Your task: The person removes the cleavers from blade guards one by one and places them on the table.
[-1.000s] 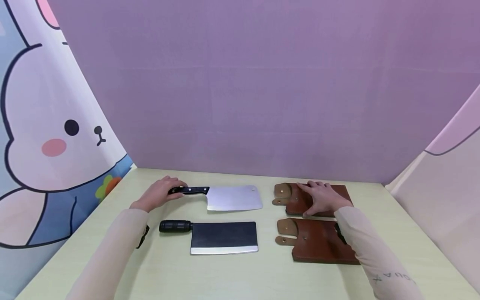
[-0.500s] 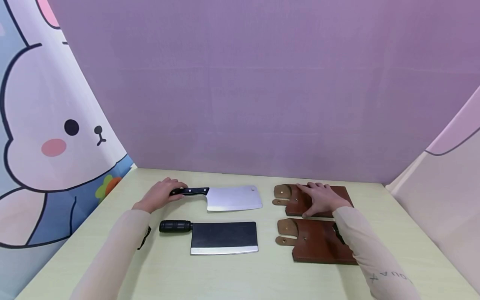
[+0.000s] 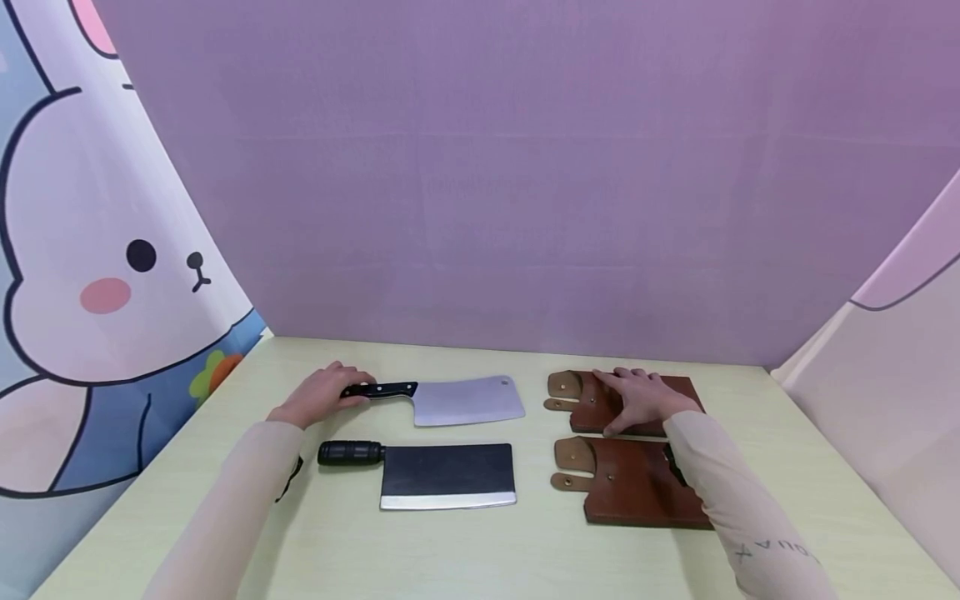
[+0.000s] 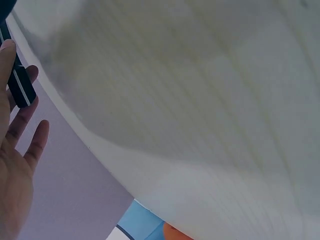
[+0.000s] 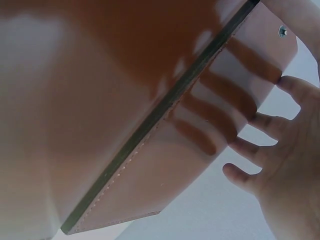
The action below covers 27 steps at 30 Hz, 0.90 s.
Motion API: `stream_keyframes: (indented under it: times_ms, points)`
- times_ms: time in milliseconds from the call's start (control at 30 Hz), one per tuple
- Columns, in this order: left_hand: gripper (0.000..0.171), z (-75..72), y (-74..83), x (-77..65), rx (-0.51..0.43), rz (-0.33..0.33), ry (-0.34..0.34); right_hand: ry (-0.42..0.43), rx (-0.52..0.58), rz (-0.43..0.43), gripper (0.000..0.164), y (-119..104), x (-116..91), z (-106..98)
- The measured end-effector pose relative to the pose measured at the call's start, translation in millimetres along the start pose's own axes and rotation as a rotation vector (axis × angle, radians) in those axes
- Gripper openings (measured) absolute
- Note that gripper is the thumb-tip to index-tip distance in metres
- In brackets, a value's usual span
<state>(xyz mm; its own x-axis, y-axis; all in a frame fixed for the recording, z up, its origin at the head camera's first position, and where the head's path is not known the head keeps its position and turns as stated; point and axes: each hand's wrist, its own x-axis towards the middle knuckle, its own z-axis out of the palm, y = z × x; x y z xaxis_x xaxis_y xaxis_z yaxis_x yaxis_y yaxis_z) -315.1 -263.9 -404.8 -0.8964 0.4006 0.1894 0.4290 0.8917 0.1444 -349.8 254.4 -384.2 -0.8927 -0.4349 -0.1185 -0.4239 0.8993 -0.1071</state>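
Note:
At the back left of the table, my left hand (image 3: 321, 396) pinches the black riveted handle of a silver cleaver (image 3: 467, 402), its blade pointing right. The left wrist view shows the handle (image 4: 22, 87) between thumb and fingers, with the little finger free. My right hand (image 3: 642, 398) spans the back brown leather sheath (image 3: 678, 387), thumb at the near edge and fingers at the far edge. In the right wrist view, fingertips meet an edge of the sheath (image 5: 165, 165). The sheath's tan flap and strap face the cleaver.
A second cleaver (image 3: 448, 475), dark-bladed with a ribbed black handle, lies in front of the silver one. In front of the held sheath is another brown sheath (image 3: 637, 483), partly under my right forearm. A purple wall (image 3: 480, 208) stands behind the pale table (image 3: 465, 554).
The silver cleaver's handle has shifted slightly toward me and right with my left hand, and the blade's angle has tilted a little. My right hand has barely moved, still on the back sheath.

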Motion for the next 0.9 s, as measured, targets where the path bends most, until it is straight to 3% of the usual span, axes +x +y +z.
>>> stream_keyframes:
  times_ms: [667, 900]
  points:
    - [0.032, 1.5, -3.1, -0.9, 0.025, 0.031, 0.000, -0.024, 0.051, 0.011, 0.104, 1.3, 0.8, 0.8]
    - [0.033, 1.8, -8.0, 1.1, 0.061, -0.001, -0.012, -0.035, 0.079, 0.001, 0.104, 1.0, 1.1, 1.0]
